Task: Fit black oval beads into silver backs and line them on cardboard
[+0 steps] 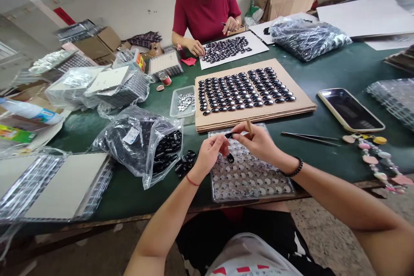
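Note:
My left hand (210,152) is closed, its thumb and finger pinching a small glossy black piece (229,135). A second black oval piece (230,158) shows just below those fingers; whether they hold it I cannot tell. Closed too, my right hand (258,143) meets the pinched piece with its fingertips, and a short brown stick (249,128) rises between its fingers. Both hands are over a clear plastic tray (252,196) with rows of small round pieces. Loose black oval pieces (185,163) lie left of my left wrist.
Black ovals stand in rows on stacked brown cardboard (300,105). Around it are a tub of silvery pieces (174,112), an open bag of black pieces (129,146), tweezers (308,137), a phone (351,110) and a bead strand (371,159). Across the table, a person (205,13) handles black pieces.

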Motion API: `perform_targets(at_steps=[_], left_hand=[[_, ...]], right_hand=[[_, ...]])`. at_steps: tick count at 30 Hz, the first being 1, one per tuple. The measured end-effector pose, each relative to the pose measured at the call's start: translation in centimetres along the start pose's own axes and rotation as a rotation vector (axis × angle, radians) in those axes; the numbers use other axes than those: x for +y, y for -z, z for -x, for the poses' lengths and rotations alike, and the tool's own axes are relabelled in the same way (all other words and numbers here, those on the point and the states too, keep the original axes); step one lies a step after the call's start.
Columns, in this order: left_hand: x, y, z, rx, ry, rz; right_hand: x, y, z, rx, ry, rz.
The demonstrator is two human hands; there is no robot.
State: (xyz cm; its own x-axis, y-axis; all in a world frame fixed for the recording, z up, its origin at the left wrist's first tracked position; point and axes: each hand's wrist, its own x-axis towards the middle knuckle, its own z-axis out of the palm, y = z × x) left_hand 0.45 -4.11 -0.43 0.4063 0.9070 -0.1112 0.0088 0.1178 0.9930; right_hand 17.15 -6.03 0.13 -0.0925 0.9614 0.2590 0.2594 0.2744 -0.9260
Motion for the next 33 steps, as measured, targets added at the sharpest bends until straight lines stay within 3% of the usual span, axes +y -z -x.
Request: perform_targets(at_steps=[7, 15, 18, 22, 25, 28, 33], left_hand=[[0.3, 0.1, 0.0, -0.086, 0.130, 0.136], [0.9, -0.1, 0.3, -0.047, 0.163, -0.022], [1.0, -0.1, 0.4, -0.008, 0.055, -0.181], [1.0, 0.2, 0.6, 0.105, -0.289, -0.628], [1.1, 0.3, 0.7, 0.141, -0.478, -0.803], [1.2, 0.4, 0.8, 0.153, -0.515, -0.815], [1.3, 0.6, 0.6, 0.137, -0.460, -0.788]], right_hand=[[-0.2, -0.1, 0.4, 0.000, 0.167, 0.255], [1.1, 0.1, 0.7, -0.012, 0.356, 0.409], [0.9, 0.1, 0.6, -0.015, 0.318, 0.373], [0.3, 0.2, 0.3, -0.048, 0.188, 0.261], [0.0, 0.2, 0.0, -0.095, 0.127, 0.205], [-0.2, 0.3, -0.1, -0.134, 0.083, 0.139], [-0.3, 0.5, -0.4, -0.143, 0.041, 0.042]])
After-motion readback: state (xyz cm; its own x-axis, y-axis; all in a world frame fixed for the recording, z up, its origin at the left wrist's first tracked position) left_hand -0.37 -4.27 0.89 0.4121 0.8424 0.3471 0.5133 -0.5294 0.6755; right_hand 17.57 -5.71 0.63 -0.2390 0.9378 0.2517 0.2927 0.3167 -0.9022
